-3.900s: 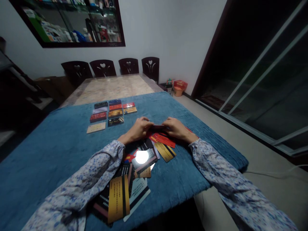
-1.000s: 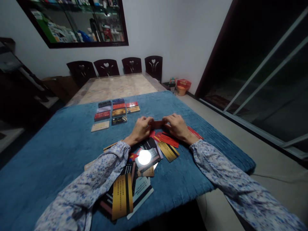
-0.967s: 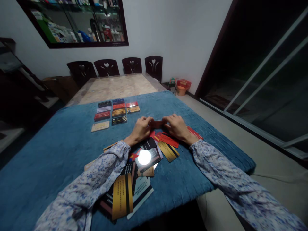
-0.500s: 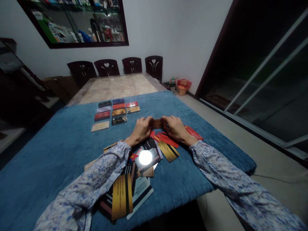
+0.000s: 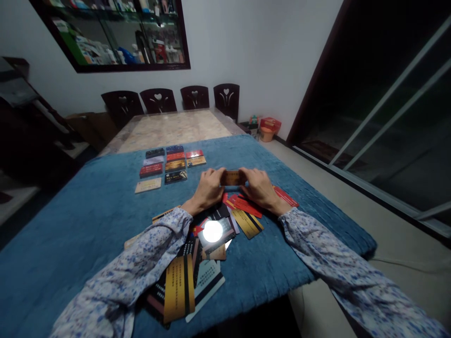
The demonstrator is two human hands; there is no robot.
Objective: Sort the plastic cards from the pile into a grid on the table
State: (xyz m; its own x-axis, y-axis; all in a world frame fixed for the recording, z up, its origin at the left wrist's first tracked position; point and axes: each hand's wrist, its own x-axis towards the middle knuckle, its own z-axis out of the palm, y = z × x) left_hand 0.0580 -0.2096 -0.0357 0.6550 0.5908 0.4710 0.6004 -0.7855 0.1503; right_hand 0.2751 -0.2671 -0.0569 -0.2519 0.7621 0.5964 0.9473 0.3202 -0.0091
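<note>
Gold-brown plastic card [image 5: 232, 178] — pinched at its short ends between left hand [image 5: 207, 188] and right hand [image 5: 260, 188] — sits raised above the blue-cloth surface [image 5: 88, 220], over a loose heap of mixed cards [image 5: 207, 234]; a sorted grid of cards [image 5: 167, 164] lies beyond.

glossy plastic cards [image 5: 211, 232] on rough blue cloth [image 5: 81, 220].

Left: bare blue cloth [image 5: 70, 220] on the tabletop [image 5: 169, 129], wide passage.
Far left: sorted card rows [image 5: 169, 162] obstruct; bare cloth just right of them.
Near: loose card pile [image 5: 197, 253] fills the space between the sleeves [image 5: 155, 239].
Right: narrow bare strip before the cloth edge.
</note>
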